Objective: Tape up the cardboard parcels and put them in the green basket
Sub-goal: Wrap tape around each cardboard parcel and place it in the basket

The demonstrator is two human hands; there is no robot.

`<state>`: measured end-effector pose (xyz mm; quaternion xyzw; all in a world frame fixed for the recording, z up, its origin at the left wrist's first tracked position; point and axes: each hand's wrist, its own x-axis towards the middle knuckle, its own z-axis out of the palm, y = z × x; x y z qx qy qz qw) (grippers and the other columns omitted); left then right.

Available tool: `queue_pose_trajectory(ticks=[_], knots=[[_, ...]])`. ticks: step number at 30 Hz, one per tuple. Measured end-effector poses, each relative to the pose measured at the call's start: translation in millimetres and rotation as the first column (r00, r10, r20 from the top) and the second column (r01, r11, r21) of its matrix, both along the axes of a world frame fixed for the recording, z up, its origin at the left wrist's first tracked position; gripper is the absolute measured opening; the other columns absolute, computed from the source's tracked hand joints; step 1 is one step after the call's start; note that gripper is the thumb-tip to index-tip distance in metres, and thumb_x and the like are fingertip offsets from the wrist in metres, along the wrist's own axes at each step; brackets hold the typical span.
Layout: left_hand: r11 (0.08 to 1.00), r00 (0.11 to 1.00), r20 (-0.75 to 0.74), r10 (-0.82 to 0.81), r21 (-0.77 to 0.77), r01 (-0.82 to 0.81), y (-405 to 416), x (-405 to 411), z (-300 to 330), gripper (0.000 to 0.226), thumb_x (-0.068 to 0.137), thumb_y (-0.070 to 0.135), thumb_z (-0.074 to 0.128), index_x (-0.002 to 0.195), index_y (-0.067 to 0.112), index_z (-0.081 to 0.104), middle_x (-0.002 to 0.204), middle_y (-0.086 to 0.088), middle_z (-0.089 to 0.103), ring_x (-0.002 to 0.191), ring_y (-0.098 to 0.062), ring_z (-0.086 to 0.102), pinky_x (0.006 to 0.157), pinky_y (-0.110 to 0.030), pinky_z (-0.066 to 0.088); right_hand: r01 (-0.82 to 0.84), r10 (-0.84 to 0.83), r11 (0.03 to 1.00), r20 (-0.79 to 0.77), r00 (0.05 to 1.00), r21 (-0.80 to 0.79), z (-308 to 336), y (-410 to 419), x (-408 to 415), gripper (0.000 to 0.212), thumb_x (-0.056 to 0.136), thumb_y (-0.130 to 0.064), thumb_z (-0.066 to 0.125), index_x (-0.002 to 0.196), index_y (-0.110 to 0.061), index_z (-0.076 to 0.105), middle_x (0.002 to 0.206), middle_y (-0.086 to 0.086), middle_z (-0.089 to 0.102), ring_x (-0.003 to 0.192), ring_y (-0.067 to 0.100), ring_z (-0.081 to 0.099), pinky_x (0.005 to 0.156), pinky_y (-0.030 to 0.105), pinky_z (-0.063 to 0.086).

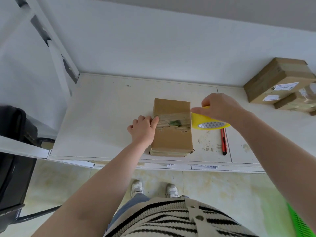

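The left hand [143, 130] presses its thumb on the tape end at the cardboard parcel's [171, 127] left edge, other fingers curled. The right hand [220, 108] grips the yellow tape roll [207, 121] at the parcel's right edge, clear film stretched between both hands. The parcel's long axis runs away from the person. Bare tabletop [106, 120] lies beyond the left hand. A red cutter [224, 141] lies under the right wrist; 2 taped parcels [280, 82] sit beyond it, and a green basket [298, 223] is below the right forearm.

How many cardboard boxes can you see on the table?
3: one parcel mid-table between both hands, being taped, and two stacked by the wall at far right, upper box on lower box. More may lie beyond the frame.
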<state>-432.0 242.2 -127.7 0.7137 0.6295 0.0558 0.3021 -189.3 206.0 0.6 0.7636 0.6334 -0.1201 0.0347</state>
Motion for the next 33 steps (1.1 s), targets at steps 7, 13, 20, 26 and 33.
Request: queue_pose_trajectory(ticks=[7,13,20,26,33], knots=[[0.999,0.998,-0.06,-0.017,0.03,0.018,-2,-3,2,0.045,0.104,0.051,0.024,0.09,0.021,0.054,0.116,-0.005,0.054,0.11,-0.029,0.047,0.097,-0.046,0.028,0.11,-0.118,0.986,-0.051,0.992,-0.124,-38,-11,7,0.064,0.075,-0.08,0.053,0.056,-0.019,0.057,0.055,-0.003,0.053,0.054,0.015,0.054,0.053,0.026,0.036],[0.996,0.992,-0.11,-0.055,0.07,0.063,-4,-3,3,0.049,0.104,0.05,0.023,0.102,0.019,0.061,0.118,-0.005,0.055,0.114,-0.03,0.046,0.101,-0.047,0.027,0.145,-0.162,0.976,-0.096,0.982,-0.162,-58,-11,11,0.061,0.072,-0.079,0.058,0.056,-0.021,0.053,0.057,-0.003,0.053,0.056,0.014,0.052,0.053,0.026,0.033],[0.955,0.921,-0.323,-0.219,0.125,0.27,2,-6,7,0.059,0.105,0.044,0.012,0.108,0.03,0.069,0.114,-0.001,0.058,0.117,-0.029,0.044,0.111,-0.05,0.018,0.203,-0.257,0.954,-0.251,0.933,-0.219,-78,-15,11,0.057,0.071,-0.074,0.065,0.055,-0.023,0.046,0.056,-0.003,0.045,0.056,0.017,0.048,0.057,0.03,0.036],[0.941,0.911,-0.269,-0.314,0.04,0.336,10,-7,8,0.049,0.108,0.032,0.014,0.118,0.019,0.06,0.099,-0.005,0.061,0.105,-0.028,0.051,0.099,-0.043,0.032,0.195,-0.248,0.957,-0.255,0.935,-0.217,-83,-12,14,0.06,0.07,-0.076,0.064,0.055,-0.02,0.05,0.055,-0.002,0.048,0.057,0.019,0.052,0.059,0.031,0.039],[0.894,0.829,-0.431,-0.356,0.1,0.436,3,-11,13,0.081,0.1,0.052,-0.002,0.078,0.021,0.069,0.067,0.005,0.058,0.093,-0.021,0.058,0.105,-0.041,0.023,0.202,-0.251,0.957,-0.245,0.936,-0.208,-80,-11,11,0.06,0.072,-0.075,0.064,0.057,-0.018,0.051,0.056,-0.001,0.049,0.057,0.017,0.051,0.056,0.029,0.037]])
